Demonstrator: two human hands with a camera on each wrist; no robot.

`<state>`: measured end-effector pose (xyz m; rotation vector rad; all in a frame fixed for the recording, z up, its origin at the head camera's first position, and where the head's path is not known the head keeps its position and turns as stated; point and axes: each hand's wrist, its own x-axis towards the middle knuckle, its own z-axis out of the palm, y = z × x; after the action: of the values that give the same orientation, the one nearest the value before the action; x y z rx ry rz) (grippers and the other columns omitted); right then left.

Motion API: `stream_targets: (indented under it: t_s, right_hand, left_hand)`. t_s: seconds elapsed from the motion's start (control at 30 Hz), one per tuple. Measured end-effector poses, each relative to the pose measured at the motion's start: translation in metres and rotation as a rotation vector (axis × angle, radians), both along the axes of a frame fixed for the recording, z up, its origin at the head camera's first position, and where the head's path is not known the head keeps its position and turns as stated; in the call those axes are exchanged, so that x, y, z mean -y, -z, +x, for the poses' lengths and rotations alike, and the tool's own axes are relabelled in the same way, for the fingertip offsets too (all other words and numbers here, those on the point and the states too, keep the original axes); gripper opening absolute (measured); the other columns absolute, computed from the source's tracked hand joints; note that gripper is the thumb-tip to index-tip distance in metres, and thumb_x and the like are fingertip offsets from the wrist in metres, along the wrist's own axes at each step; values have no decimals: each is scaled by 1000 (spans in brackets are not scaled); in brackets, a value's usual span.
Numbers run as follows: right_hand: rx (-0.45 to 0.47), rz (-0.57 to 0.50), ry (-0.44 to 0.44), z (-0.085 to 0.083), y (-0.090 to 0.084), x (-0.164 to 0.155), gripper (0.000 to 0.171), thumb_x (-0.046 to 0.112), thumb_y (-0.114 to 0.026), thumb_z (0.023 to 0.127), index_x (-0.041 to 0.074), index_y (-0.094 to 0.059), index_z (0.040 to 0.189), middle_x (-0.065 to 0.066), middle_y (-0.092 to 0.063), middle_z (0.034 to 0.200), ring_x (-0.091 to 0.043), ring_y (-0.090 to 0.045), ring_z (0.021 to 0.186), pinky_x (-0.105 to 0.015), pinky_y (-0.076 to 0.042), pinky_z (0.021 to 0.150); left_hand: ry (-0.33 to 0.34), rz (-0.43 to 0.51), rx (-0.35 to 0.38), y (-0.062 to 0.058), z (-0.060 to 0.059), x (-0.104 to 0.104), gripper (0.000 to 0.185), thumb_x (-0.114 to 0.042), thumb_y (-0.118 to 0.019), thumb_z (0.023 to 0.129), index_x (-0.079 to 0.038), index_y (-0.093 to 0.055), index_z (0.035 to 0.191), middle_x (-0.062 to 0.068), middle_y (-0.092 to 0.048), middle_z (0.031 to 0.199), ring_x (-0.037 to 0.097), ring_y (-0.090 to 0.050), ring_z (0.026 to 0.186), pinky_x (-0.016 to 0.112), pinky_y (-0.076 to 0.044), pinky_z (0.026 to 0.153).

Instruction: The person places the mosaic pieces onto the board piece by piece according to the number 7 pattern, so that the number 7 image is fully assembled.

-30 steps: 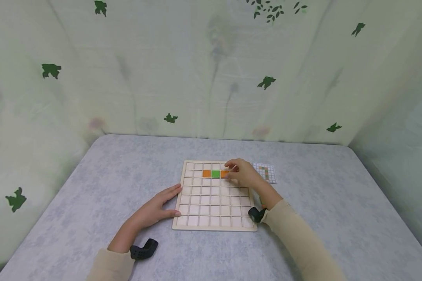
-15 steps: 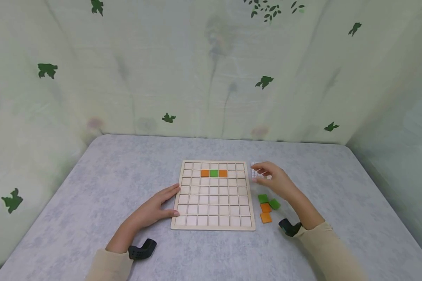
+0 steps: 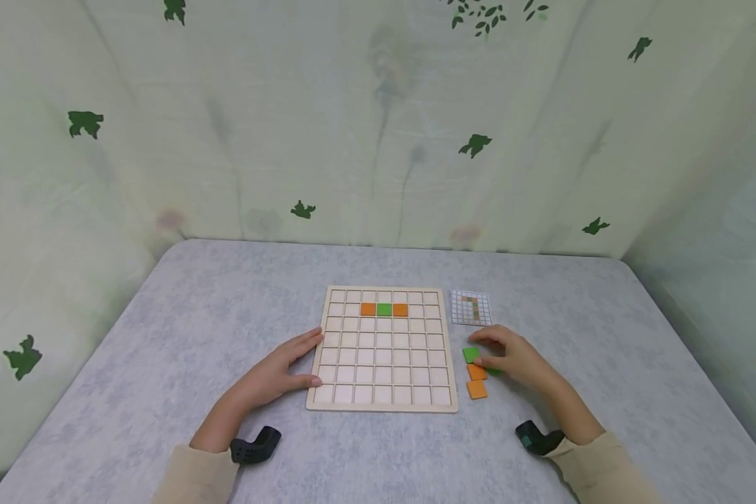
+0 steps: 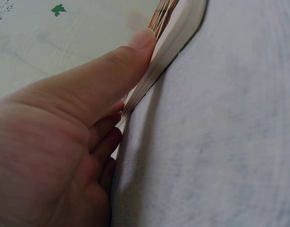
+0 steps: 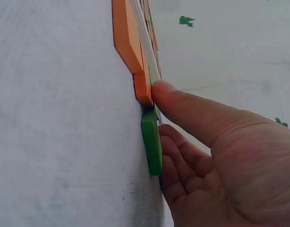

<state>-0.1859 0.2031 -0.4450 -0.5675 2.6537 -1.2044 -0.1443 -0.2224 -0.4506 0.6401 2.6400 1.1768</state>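
Reaching for loose tiles beside the board

My right hand (image 3: 515,357) is closing thumb and fingers on a green tile (image 5: 152,142) just right of the wooden board (image 3: 384,348), bare table (image 3: 605,336) beyond; my left hand (image 3: 276,371) is lying flat, fingers straight, against the board's left edge.

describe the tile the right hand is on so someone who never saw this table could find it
Start at the wooden grid board in the middle of the grey table. Just off its right edge, near the front corner, lies a small cluster of loose square tiles under the right hand. The one meant is the green tile at the fingertips, farthest back in the cluster; the two orange tiles lie nearer the person.
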Motion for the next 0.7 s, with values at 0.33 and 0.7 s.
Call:
stream_targets:
  t_s: [0.33,0.7]
  right_hand:
    - [-76,60,2,-3,4,3,24,18,-67,82,9,-64,104,-3,-55,102,-19,-49,91,-38,-43,79]
    - [-46,83,19,-4,-7,8,29,19,-68,81,7,-62,107,-4,-58,101,-20,-54,91,-37,-46,78]
  left_hand:
    - [-6,6,0,-1,1,-1,83,-38,-69,76,-4,-30,140,11,-21,146,33,-16,132,51,-19,102]
    - [-1,5,-4,-1,0,0,83,-38,-69,76,-4,-30,140,11,-21,146,33,-16,132,51,-19,102]
